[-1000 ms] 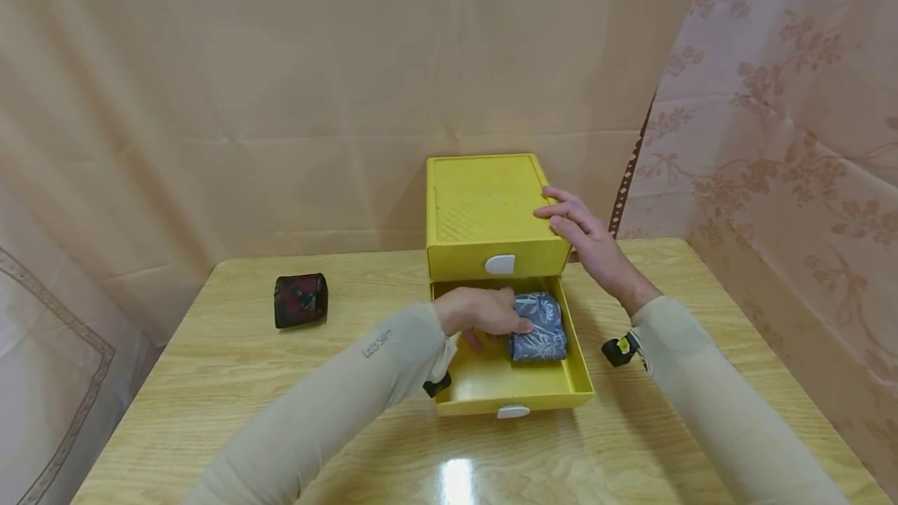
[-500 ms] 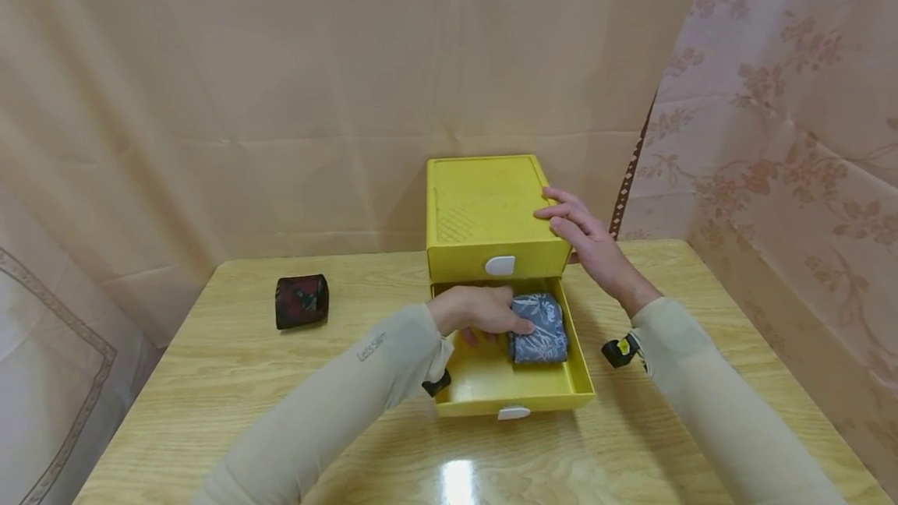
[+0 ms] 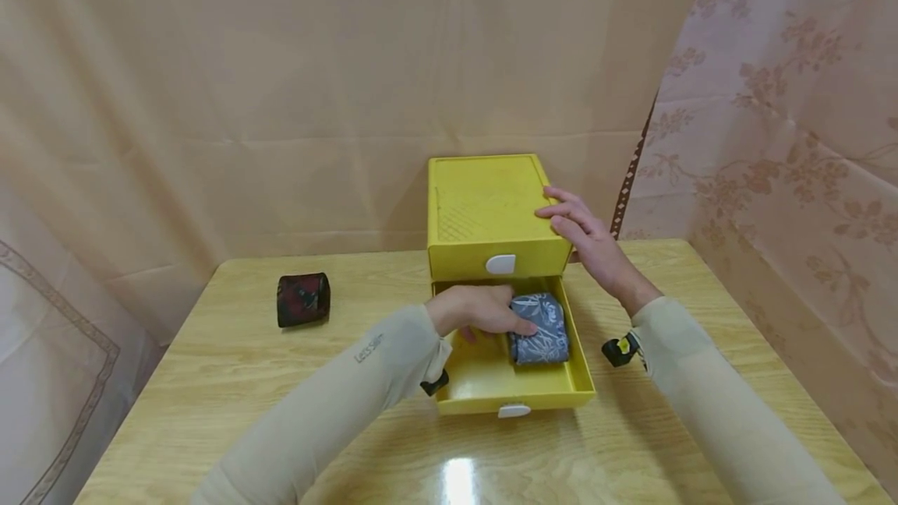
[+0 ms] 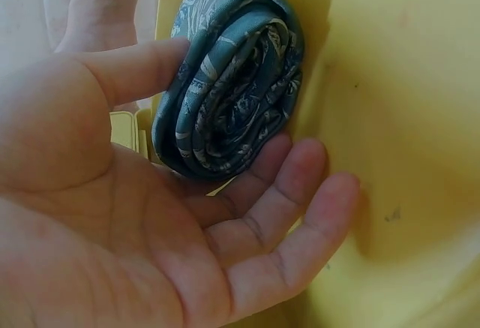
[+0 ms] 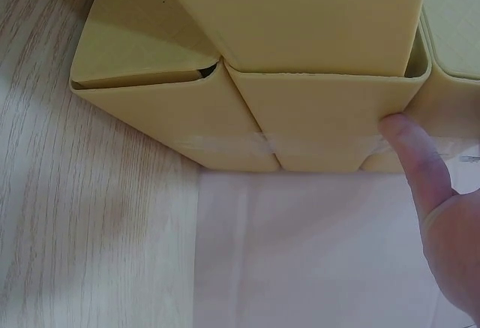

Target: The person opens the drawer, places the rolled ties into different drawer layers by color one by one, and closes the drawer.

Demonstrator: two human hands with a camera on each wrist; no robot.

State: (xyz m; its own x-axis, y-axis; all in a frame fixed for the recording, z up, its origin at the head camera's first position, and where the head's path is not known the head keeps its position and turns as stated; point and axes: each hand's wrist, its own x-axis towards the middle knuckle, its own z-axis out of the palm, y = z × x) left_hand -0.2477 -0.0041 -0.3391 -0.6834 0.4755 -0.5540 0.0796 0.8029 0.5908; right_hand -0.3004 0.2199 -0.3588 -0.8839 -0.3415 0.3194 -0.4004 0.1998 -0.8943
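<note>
A rolled necktie (image 3: 542,330), blue-grey with white leaf patterns, sits at the right side of the pulled-out lower drawer (image 3: 484,404). My left hand (image 3: 484,310) reaches into this drawer and holds the tie, thumb on its near face and fingers behind it. In the left wrist view, the spiral end of the necktie (image 4: 232,95) faces the camera, and the lower fingers spread loosely past it. My right hand (image 3: 592,244) rests on the top right edge of the yellow drawer unit (image 3: 484,201). In the right wrist view, one finger (image 5: 416,155) touches the unit's side.
A second rolled tie, dark with red patterns (image 3: 302,300), lies on the wooden table (image 3: 231,388) at the left. The upper drawer, with its white handle (image 3: 500,264), is closed. Beige curtains (image 3: 309,100) stand behind the table, and a floral curtain (image 3: 793,178) at the right.
My left thumb has shifted very slightly over the blue-grey necktie. The right hand and the drawer unit stay where they were.
</note>
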